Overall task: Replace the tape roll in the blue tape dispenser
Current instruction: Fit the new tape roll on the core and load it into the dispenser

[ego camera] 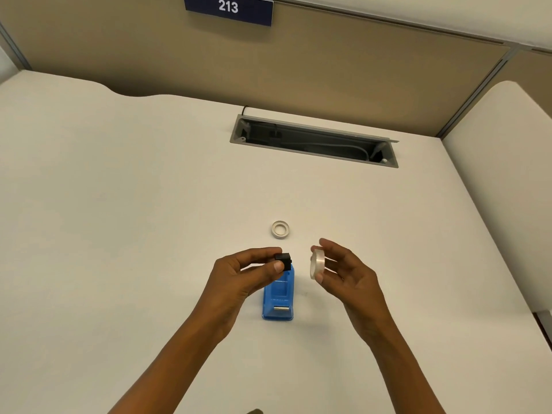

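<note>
Head view: left hand (245,273) pinches black spindle (283,260); right hand (343,270) holds new tape roll (317,264) on edge. Blue dispenser (278,297) on counter (119,204), roll bay empty. Spent core (280,229) set aside. Remaining: spindle into roll, reseat.

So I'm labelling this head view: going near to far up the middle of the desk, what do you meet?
Blue tape dispenser → black spindle pinched in the left hand → empty tape core → open cable tray → sign 213.
</note>
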{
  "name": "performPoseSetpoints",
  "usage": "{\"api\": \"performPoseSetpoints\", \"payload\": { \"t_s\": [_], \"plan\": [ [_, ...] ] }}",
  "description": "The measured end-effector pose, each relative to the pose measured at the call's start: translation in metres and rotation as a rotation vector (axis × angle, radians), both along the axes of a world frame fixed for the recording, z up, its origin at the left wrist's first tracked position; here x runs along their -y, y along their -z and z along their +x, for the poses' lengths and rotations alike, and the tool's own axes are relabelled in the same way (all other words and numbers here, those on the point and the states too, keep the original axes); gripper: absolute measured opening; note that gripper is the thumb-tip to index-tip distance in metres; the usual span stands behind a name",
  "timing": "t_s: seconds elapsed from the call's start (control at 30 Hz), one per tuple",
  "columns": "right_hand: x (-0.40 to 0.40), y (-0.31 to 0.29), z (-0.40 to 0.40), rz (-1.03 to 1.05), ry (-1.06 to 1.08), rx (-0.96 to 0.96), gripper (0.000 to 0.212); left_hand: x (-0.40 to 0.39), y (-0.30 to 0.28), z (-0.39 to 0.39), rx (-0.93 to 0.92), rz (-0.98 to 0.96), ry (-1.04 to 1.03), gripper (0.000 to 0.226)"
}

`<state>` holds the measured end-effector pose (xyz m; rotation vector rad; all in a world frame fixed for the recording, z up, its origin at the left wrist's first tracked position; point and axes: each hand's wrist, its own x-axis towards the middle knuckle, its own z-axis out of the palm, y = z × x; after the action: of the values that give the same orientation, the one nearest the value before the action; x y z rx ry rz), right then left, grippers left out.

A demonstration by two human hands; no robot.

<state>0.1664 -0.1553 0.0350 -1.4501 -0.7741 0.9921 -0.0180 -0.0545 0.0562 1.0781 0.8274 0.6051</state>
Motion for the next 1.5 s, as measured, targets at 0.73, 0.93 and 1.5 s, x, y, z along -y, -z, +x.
{"api": "performPoseSetpoints", "payload": {
  "t_s": [0.73,0.93,1.5],
  "plan": [
    [-0.01,-0.039,-0.023,0.06,-0.143,0.055,0.047,0.004,-0.004,0.003,-0.049,0.029,-0.021,0.036],
    [-0.009,-0.04,-0.023,0.083,-0.157,0.068,0.048,0.006,-0.005,0.004,-0.024,-0.004,-0.051,0.039],
    [-0.006,-0.037,-0.022,0.056,-0.141,0.091,0.046,0.006,-0.006,0.0,-0.041,-0.03,-0.013,0.037]
  ]
}}
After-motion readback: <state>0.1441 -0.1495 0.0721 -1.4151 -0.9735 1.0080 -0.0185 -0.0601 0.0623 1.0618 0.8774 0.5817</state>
